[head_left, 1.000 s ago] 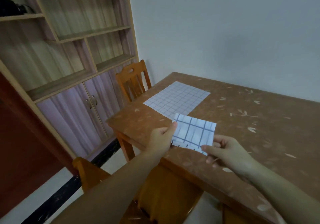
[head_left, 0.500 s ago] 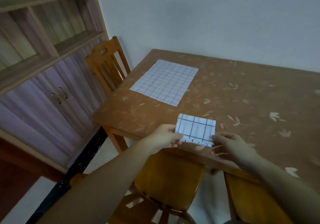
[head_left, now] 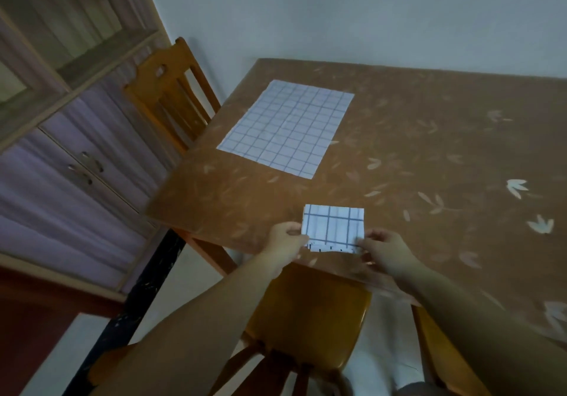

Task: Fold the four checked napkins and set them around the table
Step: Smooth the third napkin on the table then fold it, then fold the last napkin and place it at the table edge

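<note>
While it sits low in the middle of the frame, the folded checked napkin (head_left: 333, 228) lies at the near edge of the counter (head_left: 414, 156), a small white rectangle crossed by dark blue lines, with its near edge just short of the counter's rim. Both hands hold it by its lower corners: the left hand (head_left: 283, 239) pinches the lower left corner between thumb and curled fingers (head_left: 296, 227), and the right hand (head_left: 385, 250) pinches the lower right corner in the same way, its fingers bent in toward the cloth. Whether the napkin rests flat on the counter or is lifted a little I cannot tell. Further up and to the left, well apart from the folded one, an unfolded checked napkin (head_left: 288, 127) lies spread flat on the counter near its far left corner. The counter's top is brown with a pale leaf pattern. Below the hands, at the bottom centre of the frame, a wooden chair seat (head_left: 310, 312) is tucked beneath the counter's edge. A second wooden chair (head_left: 171, 95) stands at the counter's left side, in the upper left part of the frame, and beyond it a cabinet with shelves and closed doors (head_left: 70, 150) fills the left edge.
</note>
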Motion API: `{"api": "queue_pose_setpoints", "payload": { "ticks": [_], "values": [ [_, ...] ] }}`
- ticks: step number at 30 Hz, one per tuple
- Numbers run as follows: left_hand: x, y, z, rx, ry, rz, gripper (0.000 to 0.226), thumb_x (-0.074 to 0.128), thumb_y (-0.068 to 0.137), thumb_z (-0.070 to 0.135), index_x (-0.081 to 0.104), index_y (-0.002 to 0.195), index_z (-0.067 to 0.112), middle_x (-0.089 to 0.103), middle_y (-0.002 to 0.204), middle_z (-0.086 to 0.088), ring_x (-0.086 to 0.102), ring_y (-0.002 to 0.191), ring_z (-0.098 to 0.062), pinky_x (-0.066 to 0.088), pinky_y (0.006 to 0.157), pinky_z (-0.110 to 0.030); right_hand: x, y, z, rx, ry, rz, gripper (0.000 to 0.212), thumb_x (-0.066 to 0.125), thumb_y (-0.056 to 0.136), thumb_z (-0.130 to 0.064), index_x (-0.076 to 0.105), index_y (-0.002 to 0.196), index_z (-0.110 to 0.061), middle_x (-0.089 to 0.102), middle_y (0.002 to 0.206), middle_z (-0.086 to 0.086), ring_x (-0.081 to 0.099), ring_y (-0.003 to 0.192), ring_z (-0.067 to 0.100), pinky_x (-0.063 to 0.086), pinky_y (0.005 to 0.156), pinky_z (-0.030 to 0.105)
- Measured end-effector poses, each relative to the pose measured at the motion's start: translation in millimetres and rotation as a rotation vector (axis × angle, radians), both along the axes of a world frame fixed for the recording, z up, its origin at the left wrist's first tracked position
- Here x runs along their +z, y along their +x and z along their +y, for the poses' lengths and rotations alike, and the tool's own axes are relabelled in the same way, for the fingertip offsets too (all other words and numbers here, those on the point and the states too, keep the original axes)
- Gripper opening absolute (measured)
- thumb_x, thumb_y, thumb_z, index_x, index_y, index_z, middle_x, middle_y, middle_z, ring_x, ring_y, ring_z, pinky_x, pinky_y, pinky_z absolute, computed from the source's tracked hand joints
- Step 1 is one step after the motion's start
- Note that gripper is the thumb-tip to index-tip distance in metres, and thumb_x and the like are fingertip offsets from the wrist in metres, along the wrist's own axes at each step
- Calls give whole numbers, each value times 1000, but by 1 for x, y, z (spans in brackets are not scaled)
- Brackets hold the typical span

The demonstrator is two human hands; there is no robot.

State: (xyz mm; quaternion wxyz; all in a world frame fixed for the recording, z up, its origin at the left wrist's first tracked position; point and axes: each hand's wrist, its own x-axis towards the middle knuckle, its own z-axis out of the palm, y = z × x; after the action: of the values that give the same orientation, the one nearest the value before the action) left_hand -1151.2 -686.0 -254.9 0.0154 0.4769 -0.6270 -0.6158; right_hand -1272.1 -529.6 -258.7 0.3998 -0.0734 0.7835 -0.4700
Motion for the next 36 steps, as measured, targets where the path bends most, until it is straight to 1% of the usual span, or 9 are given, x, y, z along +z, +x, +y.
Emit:
{"api": "queue_pose_setpoints", "payload": {
  "ticks": [3, 7, 16, 20, 25, 28, 31, 33, 36],
  "values": [
    [-19, -4, -14, -22, -139, -78, 22, 60, 94, 5, 64, 115, 12, 61, 101, -1, 59, 92, -18, 50, 77, -29, -24, -4, -16, 67, 57, -30, 14, 59, 94, -11, 64, 103, -1, 65, 84, 24, 57, 64, 23, 46, 55, 33],
    [-42, -5, -25, -73, -197, -174, 30, 62, 93, 6, 65, 122, 11, 67, 114, -8, 62, 103, -23, 52, 85, -33, -53, -7, -28, 168, 160, 38, 15, 62, 91, -13, 66, 104, -8, 65, 64, 9, 58, 51, 17, 47, 50, 29],
    [-62, -7, -33, -66, -189, -189, 40, 61, 93, 5, 56, 133, 9, 61, 103, -3, 62, 100, -23, 53, 88, -35, -71, -15, -36, 144, 239, 66, 19, 69, 84, -11, 68, 103, -12, 72, 68, 5, 66, 51, 12, 52, 49, 25],
    [-65, -4, -37, -71, -201, -178, 40, 62, 93, 6, 57, 133, 10, 64, 117, -7, 58, 103, -18, 49, 88, -30, -73, -13, -38, 138, 239, 76, 15, 69, 83, -12, 69, 98, -13, 73, 67, 6, 67, 52, 14, 56, 51, 28],
    [-58, 3, -39, -109, -136, -150, 49, 61, 94, 9, 48, 141, 12, 58, 133, -9, 56, 118, -24, 48, 94, -33, -70, -5, -39, 75, 230, 83, 15, 69, 83, -8, 69, 98, -10, 73, 73, 7, 67, 54, 16, 51, 47, 25],
    [-52, 9, -41, -136, -119, -119, 51, 59, 96, 13, 44, 145, 14, 52, 141, -8, 51, 127, -25, 44, 96, -31, -64, 2, -39, 28, 242, 96, 15, 68, 83, -10, 68, 98, -11, 72, 74, 8, 69, 61, 21, 58, 56, 33],
    [-44, 24, -50, -186, -157, -88, 52, 59, 96, 19, 43, 146, 18, 50, 145, -4, 49, 129, -23, 41, 92, -29, -53, 14, -38, 32, 269, 196, 25, 65, 82, -17, 63, 107, -11, 68, 91, 4, 68, 80, 24, 58, 70, 39],
    [-34, 41, -64, -238, -203, -65, 52, 59, 97, 23, 42, 146, 21, 48, 146, -3, 49, 129, -22, 41, 91, -28, -39, 26, -40, 24, 279, 268, 34, 62, 84, -19, 58, 117, -11, 65, 98, 5, 64, 85, 22, 52, 67, 32],
    [-9, 77, -96, -338, -318, -33, 53, 60, 97, 24, 41, 146, 23, 45, 149, -3, 48, 130, -23, 42, 93, -30, -12, 52, -52, 6, 276, 334, 42, 61, 88, -21, 53, 128, -10, 64, 105, 7, 66, 84, 24, 53, 68, 34]
  ]
}}
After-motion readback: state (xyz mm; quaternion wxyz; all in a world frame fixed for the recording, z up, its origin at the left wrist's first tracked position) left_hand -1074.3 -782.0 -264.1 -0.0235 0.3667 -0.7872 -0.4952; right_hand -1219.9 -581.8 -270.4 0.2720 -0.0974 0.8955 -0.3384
